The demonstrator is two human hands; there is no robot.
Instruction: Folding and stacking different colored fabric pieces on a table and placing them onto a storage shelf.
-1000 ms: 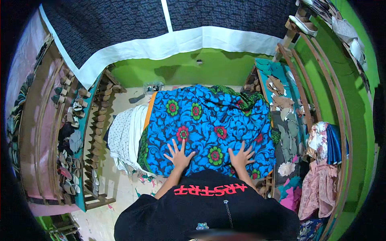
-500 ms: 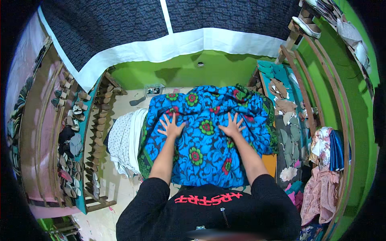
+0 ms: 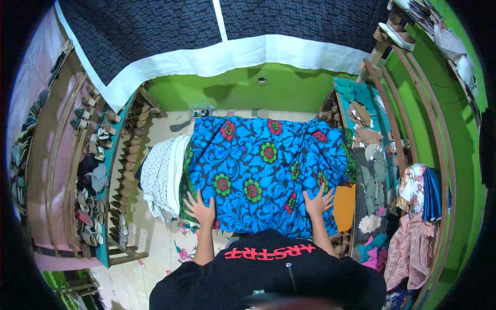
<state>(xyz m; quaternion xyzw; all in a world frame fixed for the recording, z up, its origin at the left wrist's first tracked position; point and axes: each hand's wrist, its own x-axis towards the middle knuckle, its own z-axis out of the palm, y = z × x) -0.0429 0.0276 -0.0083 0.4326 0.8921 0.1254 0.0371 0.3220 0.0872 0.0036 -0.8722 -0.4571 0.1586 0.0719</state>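
A blue cloth [image 3: 248, 165] with red and green flowers lies spread in front of me, with soft creases on its right half. My left hand [image 3: 201, 207] rests with fingers spread on its near left part, beside the green border. My right hand [image 3: 317, 201] lies spread on the near right part, close to a flower. Neither hand grips the fabric. White dotted fabric [image 3: 161, 173] pokes out on the left, next to the blue cloth. An orange-yellow board [image 3: 343, 208] shows past the cloth's right edge. What supports the cloth is hidden beneath it.
On the left stands a wooden rack [image 3: 126, 256] lined with shoe-shaped pieces. A right-hand shelf [image 3: 380, 103] carries cut scraps, and a pink lace cloth [image 3: 411, 253] hangs near it. A clear box [image 3: 201, 112] sits on the floor by the green wall [image 3: 232, 90]. Small scraps litter the tiles.
Both hands have drawn back toward me and farther apart. The cloth's bunched far side now lies flatter, and its far edge runs straighter.
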